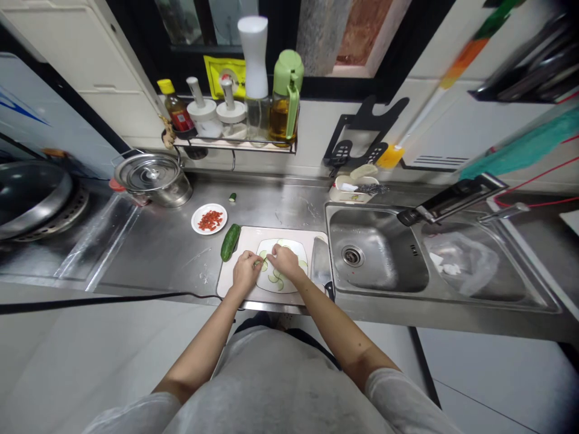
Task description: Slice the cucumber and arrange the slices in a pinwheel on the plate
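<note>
1. Two hands work over a plate (296, 247) on a board (246, 236), at the front edge of the steel surface (172, 253).
2. Left hand (246, 269) rests on the plate's left rim, fingers (257, 259) curled in tight, tips pointing right.
3. Right hand (284, 260) sits over the plate's middle, fingers (272, 258) bunched narrow, tips pointing left.
4. Fingertips of both hands nearly meet at one cucumber slice (264, 264) on the plate's left side. Cannot tell whether either hand grips it or only touches it.
5. More slices (274, 279) lie flat on the plate, some below the hands and one at the right rim; others are hidden under the hands.
6. Half cucumber (230, 242) lies at the board's left edge, tilted, partly on the surface.
7. Cucumber stub (232, 197) lies alone further back, well apart from the board.
8. Knife (320, 260) lies flat on the board's right end, just beside the plate, handle toward the person.
9. Small dish (197, 224) with red chilli pieces (210, 220) sits just behind and left of the board.
10. Lidded pot (152, 176) stands back left, near the dish.
11. Wok (31, 196) is at the far left.
12. Sink (384, 271) is right of the board; a second basin holds a plastic bag (465, 262).
13. Rack (235, 143) on the back wall carries bottles, among them a green oil bottle (286, 96).
</note>
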`<state>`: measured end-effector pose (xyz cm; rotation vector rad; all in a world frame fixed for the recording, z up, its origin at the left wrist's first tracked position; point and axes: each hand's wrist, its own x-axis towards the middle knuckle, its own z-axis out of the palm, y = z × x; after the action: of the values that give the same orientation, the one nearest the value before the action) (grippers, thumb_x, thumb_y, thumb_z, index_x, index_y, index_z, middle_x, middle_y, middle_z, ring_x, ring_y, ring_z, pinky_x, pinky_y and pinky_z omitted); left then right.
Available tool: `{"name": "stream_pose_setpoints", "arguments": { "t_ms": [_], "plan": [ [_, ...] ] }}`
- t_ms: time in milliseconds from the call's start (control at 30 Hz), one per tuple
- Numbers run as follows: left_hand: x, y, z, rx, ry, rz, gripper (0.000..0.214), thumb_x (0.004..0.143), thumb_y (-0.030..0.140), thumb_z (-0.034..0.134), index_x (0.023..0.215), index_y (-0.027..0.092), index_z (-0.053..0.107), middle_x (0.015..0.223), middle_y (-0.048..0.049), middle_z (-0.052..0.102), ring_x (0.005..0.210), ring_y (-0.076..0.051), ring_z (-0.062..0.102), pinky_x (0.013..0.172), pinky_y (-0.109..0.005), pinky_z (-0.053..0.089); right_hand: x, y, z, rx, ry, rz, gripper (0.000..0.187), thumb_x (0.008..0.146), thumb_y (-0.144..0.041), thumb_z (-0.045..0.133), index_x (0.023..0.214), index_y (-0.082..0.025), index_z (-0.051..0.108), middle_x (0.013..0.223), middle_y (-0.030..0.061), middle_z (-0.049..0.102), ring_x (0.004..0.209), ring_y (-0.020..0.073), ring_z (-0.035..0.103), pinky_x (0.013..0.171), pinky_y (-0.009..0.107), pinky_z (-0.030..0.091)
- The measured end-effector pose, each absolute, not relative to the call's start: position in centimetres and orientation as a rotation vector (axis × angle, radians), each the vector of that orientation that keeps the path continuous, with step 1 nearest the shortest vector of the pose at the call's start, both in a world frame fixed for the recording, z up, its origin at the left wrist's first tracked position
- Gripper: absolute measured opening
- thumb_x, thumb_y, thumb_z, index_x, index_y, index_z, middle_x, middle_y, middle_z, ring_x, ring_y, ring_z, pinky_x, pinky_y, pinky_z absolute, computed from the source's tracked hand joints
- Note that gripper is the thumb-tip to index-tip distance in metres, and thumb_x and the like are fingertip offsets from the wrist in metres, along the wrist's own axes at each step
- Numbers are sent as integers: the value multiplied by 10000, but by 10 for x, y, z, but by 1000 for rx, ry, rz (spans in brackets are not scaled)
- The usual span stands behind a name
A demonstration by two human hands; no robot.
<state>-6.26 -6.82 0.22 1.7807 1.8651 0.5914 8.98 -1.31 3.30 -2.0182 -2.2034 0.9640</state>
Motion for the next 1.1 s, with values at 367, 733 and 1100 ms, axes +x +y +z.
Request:
{"name": "stream_pose_setpoints", "arguments": {
  "t_ms": [367, 733, 1100],
  "plan": [
    [-68, -70, -1, 1711, 1886, 719, 160, 813, 269, 602, 899, 241, 734, 964, -51, 578, 934, -197, 560, 859, -320, 449, 230, -44, 38, -1957, -1517, 668, 321, 809, -449, 439, 820, -181, 615, 605, -5, 525, 591, 155, 473, 602, 256, 345],
    [-59, -55, -4, 1756, 1968, 676, 85, 781, 273, 648, 834, 236, 704, 980, -73, 563, 1003, -256, 482, 916, -389, 400, 239, -88, 23, -2015, -1491, 758, 317, 788, -455, 442, 817, -192, 618, 579, -19, 503, 582, 157, 487, 580, 250, 331],
    [-56, -54, -4, 1746, 1994, 658, 70, 772, 266, 654, 823, 232, 690, 978, -62, 566, 980, -242, 500, 903, -374, 407, 239, -86, 26, -1975, -1497, 771, 316, 774, -456, 462, 797, -191, 631, 548, -34, 473, 552, 142, 463, 562, 240, 329]
  ]
}}
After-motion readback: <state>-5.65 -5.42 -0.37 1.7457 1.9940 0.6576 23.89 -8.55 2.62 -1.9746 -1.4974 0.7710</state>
